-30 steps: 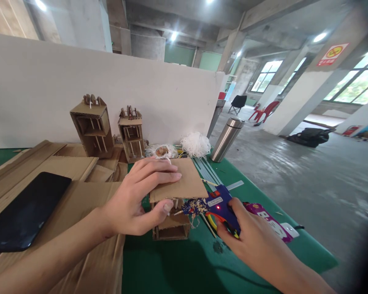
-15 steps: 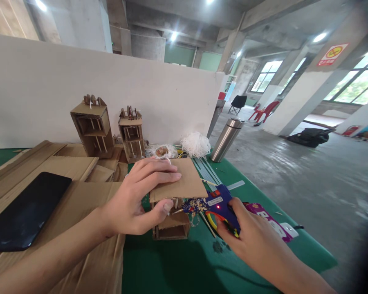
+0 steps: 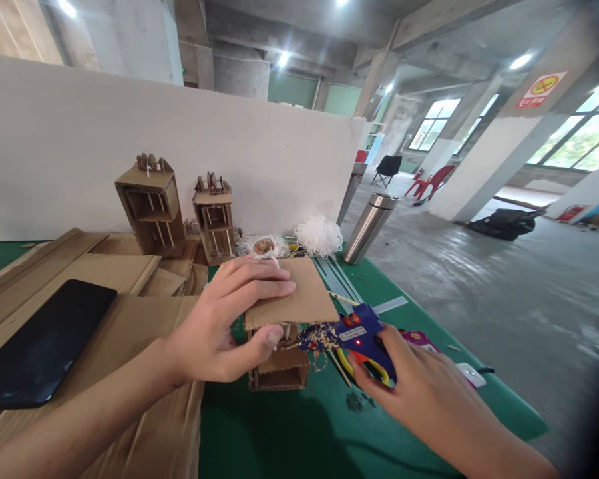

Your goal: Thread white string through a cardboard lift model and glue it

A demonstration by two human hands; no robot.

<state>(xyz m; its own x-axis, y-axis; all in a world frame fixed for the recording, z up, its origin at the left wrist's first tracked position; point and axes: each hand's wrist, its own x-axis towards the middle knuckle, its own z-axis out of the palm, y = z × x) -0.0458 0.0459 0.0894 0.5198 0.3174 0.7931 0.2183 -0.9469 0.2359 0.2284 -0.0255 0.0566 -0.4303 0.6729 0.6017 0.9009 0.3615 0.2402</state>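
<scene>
A: What does the left hand (image 3: pixel 229 303) have hold of?

B: A flat, squarish brown cardboard sheet (image 3: pixel 307 293); the fingers lie gently bent across its top, spread only slightly, and the thumb sits below its front edge, so the sheet is held between them.

A: And where is that sheet?

B: Over a small hollow-fronted brown cardboard frame (image 3: pixel 282 361); the frame stands on the green-topped bench (image 3: pixel 259 439), in front of the person.

A: The right hand (image 3: pixel 422 389)?

B: Its fingers are wrapped round the grip of a dark blue plastic glue gun (image 3: pixel 362 332) with an orange trigger; the spattered front end points left, just under the sheet's front edge; whether the tip touches the frame, I cannot tell; a red light glows on the gun's side.

A: What lies about?

B: A flat black phone-like slab (image 3: pixel 50 342) on large brown cardboard panels (image 3: pixel 150 319) at the left; behind, two brown cardboard towers (image 3: pixel 214 233), a tangle of white strands (image 3: pixel 319 236) and, just beside it, a silver metal flask (image 3: pixel 369 229).
</scene>
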